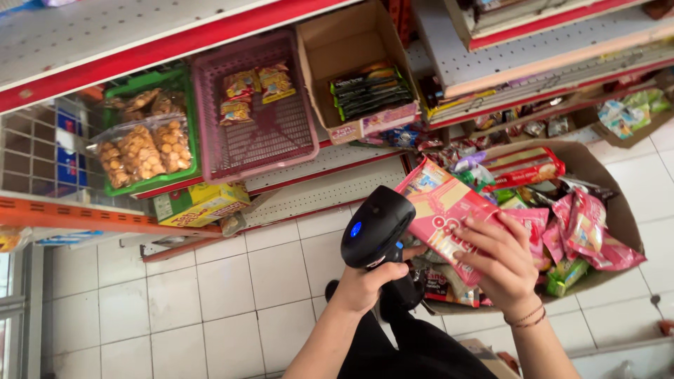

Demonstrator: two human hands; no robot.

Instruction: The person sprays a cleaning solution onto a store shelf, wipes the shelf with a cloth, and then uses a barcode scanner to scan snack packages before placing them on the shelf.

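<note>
Head view looking down: the right hand [502, 263] has its fingers spread across the face of a pink snack box [444, 210], thumb tucked behind it, holding it tilted at centre frame just above a big cardboard box [618, 203] stuffed with packets. The left hand [365, 284] is wrapped tight around the grip of a black barcode scanner [375, 228], with its blue light facing the camera and its nose right up against the pink box.

That box looks light and fairly stiff, thin card I'd guess, so it probably dents if squeezed hard. Holding it by the long edges seems safest; the glossy face looks a bit slippery.

Hard to make out: the box's underside and whatever code is on it, the scanner's trigger finger, and most of what's buried under the pink wrappers [586, 231]. The pink basket [256, 105] and green basket [151, 133] of cookies in the upper left are cut by the shelf edge.
</note>
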